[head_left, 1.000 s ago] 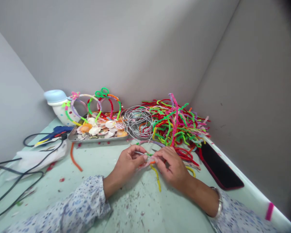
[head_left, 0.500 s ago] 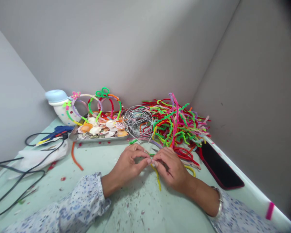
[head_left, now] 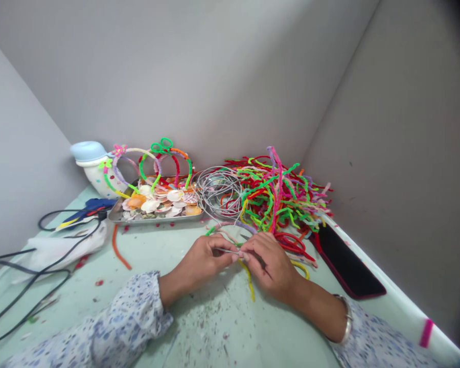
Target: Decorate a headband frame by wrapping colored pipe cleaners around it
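My left hand (head_left: 207,259) is closed, thumb and fingers pinching a thin grey wire (head_left: 225,250). Right beside it, my right hand (head_left: 271,263) pinches the same wire's end, where a small pinkish bit shows between the fingertips. What lies inside the right fingers is mostly hidden. A yellow pipe cleaner (head_left: 250,285) lies on the table just below the fingertips. Behind the hands curves a band wrapped in green, pink and purple pipe cleaner (head_left: 246,228), partly covered by my fingers. A dark pointed metal tip shows near my right knuckles.
A metal tray (head_left: 157,221) of shells stands at the back, with fuzzy headbands (head_left: 141,151) over it. Coiled wire (head_left: 219,191) and a heap of pipe cleaners (head_left: 283,191) lie to its right. A phone (head_left: 350,260), a black cable (head_left: 23,301) and a white bottle (head_left: 99,171) flank them.
My left index finger has shifted lower, and the grey wire now shows along it. The left hand has moved slightly left; my right hand stays nearly still.
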